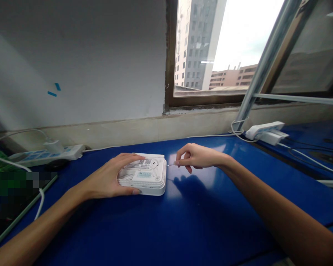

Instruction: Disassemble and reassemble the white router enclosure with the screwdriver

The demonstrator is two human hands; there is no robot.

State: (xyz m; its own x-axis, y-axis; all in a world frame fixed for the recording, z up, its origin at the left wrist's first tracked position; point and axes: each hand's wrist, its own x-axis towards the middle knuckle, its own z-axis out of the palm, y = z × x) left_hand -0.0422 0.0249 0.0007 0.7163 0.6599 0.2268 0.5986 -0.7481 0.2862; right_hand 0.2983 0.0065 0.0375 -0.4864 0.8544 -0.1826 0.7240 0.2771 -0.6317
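A white plastic box (144, 176) with vent holes, printed labels and a small round hole rests on the blue table (166, 229). My left hand (111, 177) grips its left side, fingers over the top and thumb along the near edge. To the right of the box, my right hand (192, 158) pinches a thin metal tool (170, 165) between thumb and forefinger. The tool's tip points left at the right edge of the box; whether it touches is too small to tell. A shadow of my right hand falls on the table below it.
A white power strip (69, 152) with a plug and cable lies at the back left, near a black round object (56, 164). Another power strip (266, 131) sits at the back right, by a metal post (252, 88). A pixelated area covers the left edge.
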